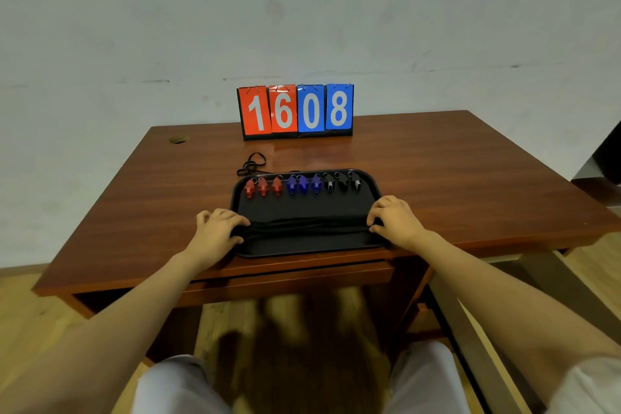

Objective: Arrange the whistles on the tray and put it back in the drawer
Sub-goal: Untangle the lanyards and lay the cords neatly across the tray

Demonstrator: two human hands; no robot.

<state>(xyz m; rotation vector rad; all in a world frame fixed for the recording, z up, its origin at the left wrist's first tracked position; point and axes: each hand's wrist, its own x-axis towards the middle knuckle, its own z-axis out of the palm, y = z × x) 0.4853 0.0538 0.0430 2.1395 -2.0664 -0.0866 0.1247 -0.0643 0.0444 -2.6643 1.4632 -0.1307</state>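
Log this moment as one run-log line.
whistles: nine in row on tray | left hand: grips lanyard bundle | right hand: grips its other end | tray: on table

- The tray (305,208) sits on the table (470,178), at its near edge.
- Whistles (303,183) stand in a row along the tray's far side.
- Cords (302,228) lie across the tray's near part.
- A loose cord (252,163) lies just behind the tray's far-left corner.
- A scoreboard (295,111) stands well behind the tray.
- The left hand (218,228) grips the tray's left rim and the right hand (395,218) its right rim.
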